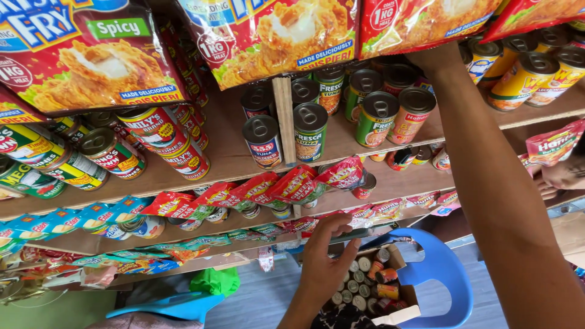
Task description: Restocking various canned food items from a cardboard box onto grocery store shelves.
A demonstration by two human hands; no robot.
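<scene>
Wooden shelves (pixel 231 159) carry rows of tin cans (pixel 310 131) and hanging sachets (pixel 292 184).

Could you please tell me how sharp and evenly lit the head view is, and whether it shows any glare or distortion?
In the head view, light is bright and even; the can tops on the shelf catch soft glare; the wide lens bows the shelf lines; the left hand over the box of cans looks slightly soft, and the right hand is partly hidden behind hanging packets.
</scene>
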